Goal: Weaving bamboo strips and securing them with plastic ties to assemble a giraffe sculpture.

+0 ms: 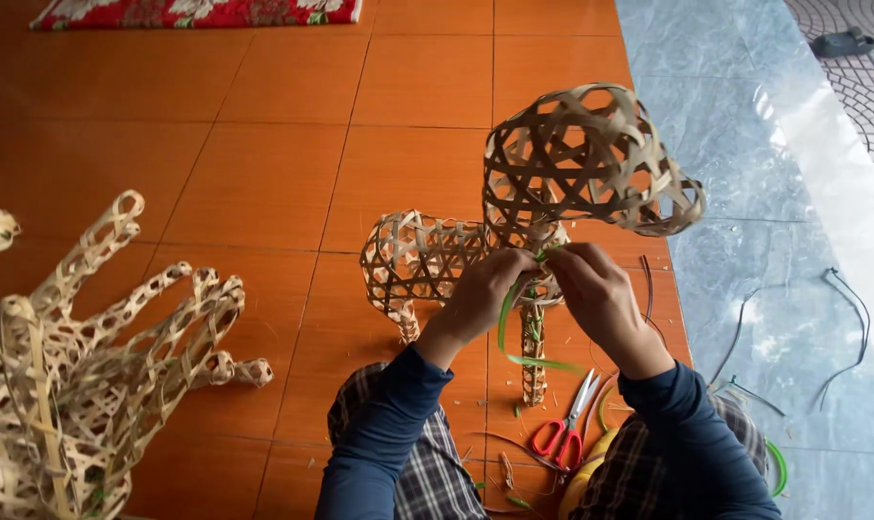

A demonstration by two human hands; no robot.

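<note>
We pinch a green strip [514, 332] at the neck of the woven bamboo animal [514, 241] standing on the floor; left hand [485, 294] and right hand [596, 294] both grasp it; red scissors [567, 429] lie below.

Glossy orange floor tiles [264, 144] meet a pale blue-grey marble strip [735, 144] on the right. A red floral rug [196, 12] lies along the far edge. Soft daylight reflects off the marble.

left hand [483, 289] + right hand [591, 289] — pinch green strip [510, 332] | woven bamboo animal [514, 231] — tiled floor [264, 144]
</note>
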